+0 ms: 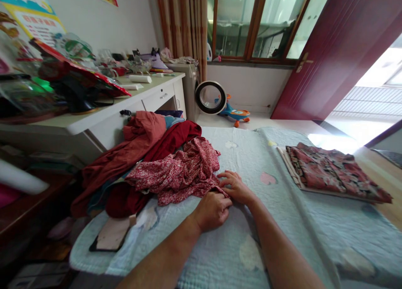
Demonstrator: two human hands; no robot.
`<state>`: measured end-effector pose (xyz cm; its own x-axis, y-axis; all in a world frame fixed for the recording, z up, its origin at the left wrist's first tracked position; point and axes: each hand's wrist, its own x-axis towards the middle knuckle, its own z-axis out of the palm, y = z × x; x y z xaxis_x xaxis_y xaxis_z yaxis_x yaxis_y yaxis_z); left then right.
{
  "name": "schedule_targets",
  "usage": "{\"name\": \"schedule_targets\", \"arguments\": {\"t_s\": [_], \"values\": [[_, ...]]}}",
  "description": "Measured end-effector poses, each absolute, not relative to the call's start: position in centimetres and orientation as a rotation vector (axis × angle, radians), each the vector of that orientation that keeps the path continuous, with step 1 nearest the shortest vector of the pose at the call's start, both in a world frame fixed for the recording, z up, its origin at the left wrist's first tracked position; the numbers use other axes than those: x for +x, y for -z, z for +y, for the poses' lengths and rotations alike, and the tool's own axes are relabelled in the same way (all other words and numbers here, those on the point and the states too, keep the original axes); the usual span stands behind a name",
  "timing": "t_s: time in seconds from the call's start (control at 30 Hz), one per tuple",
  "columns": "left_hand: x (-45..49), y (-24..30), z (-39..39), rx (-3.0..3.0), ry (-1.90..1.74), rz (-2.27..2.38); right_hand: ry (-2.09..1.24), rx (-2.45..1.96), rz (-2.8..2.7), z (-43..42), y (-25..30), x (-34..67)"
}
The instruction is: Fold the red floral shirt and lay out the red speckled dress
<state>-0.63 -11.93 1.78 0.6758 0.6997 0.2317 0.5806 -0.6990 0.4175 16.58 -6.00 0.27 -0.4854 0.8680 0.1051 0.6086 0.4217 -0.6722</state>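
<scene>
A crumpled red-and-white patterned garment lies on the pale blue quilted cover in front of me. My left hand is closed on its near right corner, knuckles up. Beside it, my right hand rests against the same edge with fingers stretched and apart; part of its thumb is hidden. Behind and under the patterned garment are a dark red cloth and a rust-coloured garment, heaped together. Off to the right lies a folded floral garment.
A phone-like flat object with a beige back lies at the cover's left edge. A white desk crowded with items runs along the left. Beyond stand a washer with its round door open, a blue ride-on toy and a red door.
</scene>
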Motion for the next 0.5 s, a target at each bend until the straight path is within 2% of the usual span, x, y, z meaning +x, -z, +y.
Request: {"name": "schedule_targets", "arguments": {"t_s": [0.1, 0.3, 0.5], "values": [[-0.7, -2.0, -11.8, 2.524, -0.682, 1.056, -0.873, -1.159, -2.166, -5.7, 0.1, 17.0], [-1.1, -1.3, -10.7, 2.405, -1.250, 1.295, -1.025, -1.037, -1.992, -5.6, -0.4, 17.5], [-2.4, -1.3, -9.5, 2.410, -1.353, 1.416, -1.286, -1.000, -1.654, -5.8, -1.0, 16.2]]}}
